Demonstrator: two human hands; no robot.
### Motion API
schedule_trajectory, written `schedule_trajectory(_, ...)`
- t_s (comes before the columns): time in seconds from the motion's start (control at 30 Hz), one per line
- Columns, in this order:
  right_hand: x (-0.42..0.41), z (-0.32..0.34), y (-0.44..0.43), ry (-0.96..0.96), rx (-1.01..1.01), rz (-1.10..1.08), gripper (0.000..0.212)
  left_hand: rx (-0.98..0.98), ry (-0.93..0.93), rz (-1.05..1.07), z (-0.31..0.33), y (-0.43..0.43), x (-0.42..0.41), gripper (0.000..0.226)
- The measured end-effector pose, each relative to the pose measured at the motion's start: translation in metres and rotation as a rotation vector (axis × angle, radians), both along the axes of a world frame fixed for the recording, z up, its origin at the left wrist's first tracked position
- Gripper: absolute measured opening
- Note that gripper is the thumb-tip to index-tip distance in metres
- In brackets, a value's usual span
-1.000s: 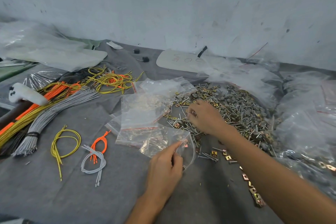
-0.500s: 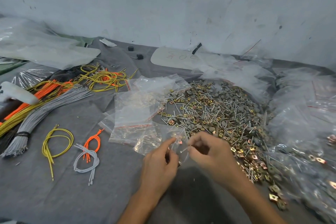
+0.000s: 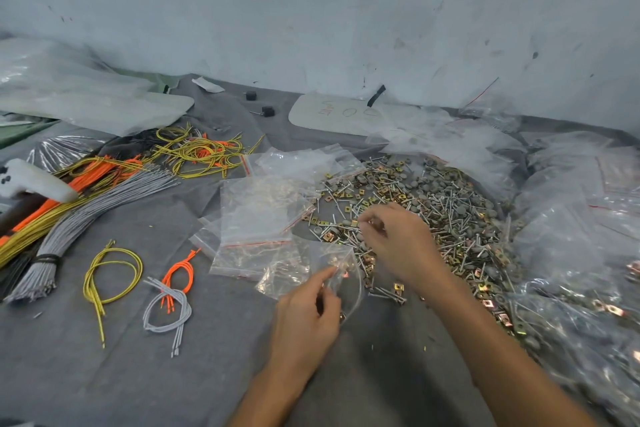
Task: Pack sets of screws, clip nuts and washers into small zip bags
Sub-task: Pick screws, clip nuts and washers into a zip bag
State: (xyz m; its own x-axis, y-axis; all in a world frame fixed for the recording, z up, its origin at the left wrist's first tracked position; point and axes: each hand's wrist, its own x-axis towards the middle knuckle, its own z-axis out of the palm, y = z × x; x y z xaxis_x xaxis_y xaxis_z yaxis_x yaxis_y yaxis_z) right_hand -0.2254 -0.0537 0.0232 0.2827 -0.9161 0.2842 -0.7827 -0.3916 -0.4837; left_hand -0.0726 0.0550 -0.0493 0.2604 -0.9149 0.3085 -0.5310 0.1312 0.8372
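A big heap of screws, brass clip nuts and grey washers (image 3: 433,204) covers the grey cloth at the right. My left hand (image 3: 306,317) pinches the mouth of a small clear zip bag (image 3: 343,274) and holds it open just left of the heap. My right hand (image 3: 398,243) hovers over the near left side of the heap with its fingertips pinched together; a small part seems to sit between them, too small to name. A stack of empty zip bags (image 3: 256,215) with red seal lines lies left of the heap.
Loose yellow (image 3: 110,270), orange (image 3: 180,270) and grey (image 3: 166,308) wire loops lie at the left front. Bundled grey wires (image 3: 86,218) and tangled yellow and orange wires (image 3: 201,152) sit further back. Filled plastic bags (image 3: 575,253) pile up at the right. A wall closes the back.
My right hand moved from the open bag's mouth back up over the heap. My left hand stayed on the bag.
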Motion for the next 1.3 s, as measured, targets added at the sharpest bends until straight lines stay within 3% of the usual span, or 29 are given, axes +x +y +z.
schedule_trajectory(0.17,0.026,-0.015,-0.05,0.284,0.133,0.064,0.015,-0.016,-0.006,0.006,0.002,0.0,0.0,0.038)
schedule_trajectory(0.3,0.034,-0.027,-0.063,0.331,0.198,0.094,0.02,-0.015,0.001,-0.017,0.003,0.0,0.001,0.039)
schedule_trajectory(0.53,0.035,-0.027,-0.062,0.48,0.168,0.132,0.011,0.005,-0.001,-0.014,0.003,0.001,0.001,0.039)
schedule_trajectory(0.7,0.038,-0.028,-0.052,0.562,0.052,0.122,0.016,0.009,-0.002,0.005,0.004,0.002,0.0,0.04)
schedule_trajectory(0.87,0.029,-0.024,-0.038,0.395,0.093,0.071,0.015,0.011,-0.005,0.006,0.005,0.002,0.0,0.04)
schedule_trajectory(1.03,0.001,-0.004,-0.007,0.038,0.142,0.018,0.011,0.017,-0.009,0.005,0.004,0.002,0.002,0.04)
schedule_trajectory(1.2,-0.024,0.007,0.052,-0.29,0.122,0.101,0.014,0.035,-0.002,-0.007,0.002,0.0,0.001,0.04)
schedule_trajectory(1.3,-0.024,0.0,0.086,-0.306,0.112,0.188,0.021,0.029,-0.024,-0.003,0.002,0.001,0.002,0.039)
